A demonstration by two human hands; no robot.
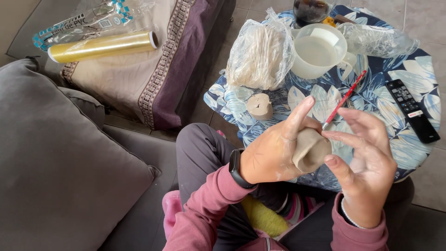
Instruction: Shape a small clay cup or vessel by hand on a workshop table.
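My left hand [274, 151], smeared with dry clay, is wrapped around a small grey-brown clay piece [310, 149] shaped like a little cup. My right hand [367, 162] is beside it, fingers spread, fingertips touching the piece's upper edge. A thin red tool [346, 98] like a brush or stick runs up from my right fingertips; the fingers pinch its lower end. A second small clay lump [259, 106] sits on the round table with a blue leaf-patterned cloth [409, 153].
On the table stand a white pitcher of cloudy water [318, 51], a plastic bag of pale clay [260, 53], crumpled plastic wrap [378, 39], a dark jar [310, 9] and a black remote [412, 109]. A roll of cling film [104, 46] lies on the sofa, beside a grey cushion [60, 162].
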